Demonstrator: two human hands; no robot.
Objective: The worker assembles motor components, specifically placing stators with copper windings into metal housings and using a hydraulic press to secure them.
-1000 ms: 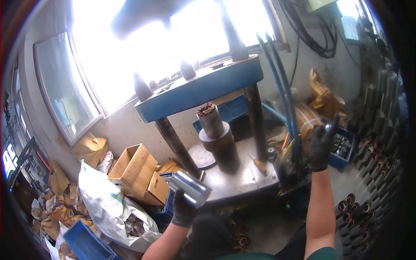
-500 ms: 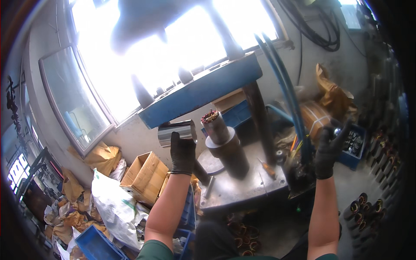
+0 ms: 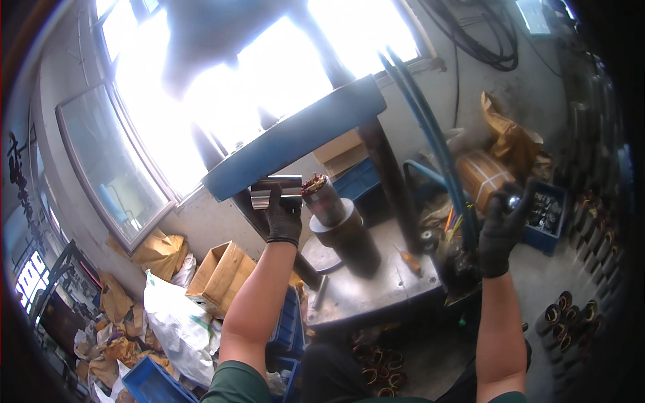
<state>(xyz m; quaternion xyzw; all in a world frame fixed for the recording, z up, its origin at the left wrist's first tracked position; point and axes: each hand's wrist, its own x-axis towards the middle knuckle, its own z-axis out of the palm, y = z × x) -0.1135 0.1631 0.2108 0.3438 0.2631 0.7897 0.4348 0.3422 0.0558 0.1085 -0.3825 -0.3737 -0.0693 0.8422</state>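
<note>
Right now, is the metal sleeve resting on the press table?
No, the left hand holds the metal sleeve up beside the rotor, above the table.

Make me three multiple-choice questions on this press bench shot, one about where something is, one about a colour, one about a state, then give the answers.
1. Where is the metal sleeve?
A. on the floor
B. raised in the left hand beside the wound core
C. inside the cardboard box

2. What colour is the press crossbeam?
A. blue
B. red
C. yellow

3. What is the right hand doing?
A. hanging free
B. resting flat on the press table
C. gripping a round lever knob

Answers: 1 B, the glove holds the sleeve up next to the core's top. 2 A, the beam is painted blue. 3 C, the gloved fingers curl round the knob.
</note>
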